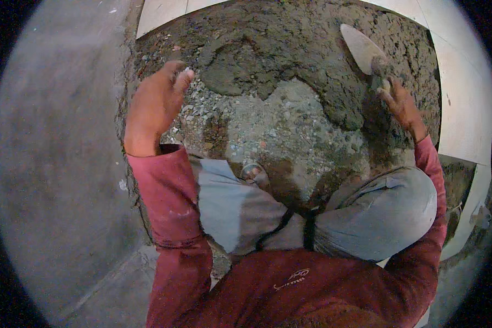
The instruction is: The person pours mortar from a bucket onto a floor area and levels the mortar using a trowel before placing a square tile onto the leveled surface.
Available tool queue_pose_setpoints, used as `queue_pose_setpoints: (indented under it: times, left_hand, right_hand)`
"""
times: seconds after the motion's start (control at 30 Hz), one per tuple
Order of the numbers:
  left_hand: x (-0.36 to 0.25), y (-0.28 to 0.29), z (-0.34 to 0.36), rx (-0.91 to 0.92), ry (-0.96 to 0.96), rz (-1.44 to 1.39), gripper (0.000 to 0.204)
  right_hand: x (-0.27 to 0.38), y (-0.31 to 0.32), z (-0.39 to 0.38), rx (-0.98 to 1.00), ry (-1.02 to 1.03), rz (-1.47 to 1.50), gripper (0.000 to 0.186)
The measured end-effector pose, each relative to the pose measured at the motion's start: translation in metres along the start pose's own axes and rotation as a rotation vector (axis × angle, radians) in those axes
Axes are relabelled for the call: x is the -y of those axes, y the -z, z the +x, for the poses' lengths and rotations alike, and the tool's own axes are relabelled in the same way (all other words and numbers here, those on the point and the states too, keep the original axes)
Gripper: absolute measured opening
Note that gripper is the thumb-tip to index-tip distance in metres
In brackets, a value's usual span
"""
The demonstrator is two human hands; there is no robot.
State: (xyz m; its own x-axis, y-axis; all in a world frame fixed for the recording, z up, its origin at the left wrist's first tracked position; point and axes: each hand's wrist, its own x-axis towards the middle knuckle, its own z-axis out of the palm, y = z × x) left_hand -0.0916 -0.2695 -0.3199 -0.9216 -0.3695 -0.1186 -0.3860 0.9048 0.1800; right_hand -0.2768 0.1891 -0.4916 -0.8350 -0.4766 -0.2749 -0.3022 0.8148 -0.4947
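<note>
My right hand (400,104) grips the handle of a pointed trowel (359,46), whose pale blade lies over the wet grey mortar (284,46) at the upper right. My left hand (157,106) is at the left edge of the mortar, fingers curled; whatever they hold, if anything, is too small to make out. Below the spread mortar, between my hands, lies a rougher patch of gravel and old concrete (270,126) with loose stones. The mortar surface is lumpy, with a thicker ridge curving down toward the right.
Pale tiles (462,98) border the mortar on the right, with more (164,12) at the top left. A grey concrete surface (54,142) runs along the left. A darker recessed patch (455,180) sits among the tiles at right. My bent knees (380,210) and one foot (252,174) are below.
</note>
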Motion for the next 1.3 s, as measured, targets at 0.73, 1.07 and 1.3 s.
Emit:
queue_pose_setpoints:
  times: [0.73, 1.07, 1.3]
  left_hand:
    - [0.021, 0.027, -0.041, -0.047, -0.003, -0.148, 0.041]
    - [0.035, 0.034, -0.067, -0.111, -0.057, -0.189, 0.041]
    - [0.019, 0.036, -0.066, 0.004, -0.020, -0.231, 0.044]
  right_hand:
    - [0.309, -0.300, 0.150, 0.819, 0.261, 0.783, 0.035]
    - [0.265, -0.313, 0.171, 0.058, 0.336, 0.488, 0.047]
    - [0.195, -0.286, 0.153, -0.210, 0.311, 0.411, 0.049]
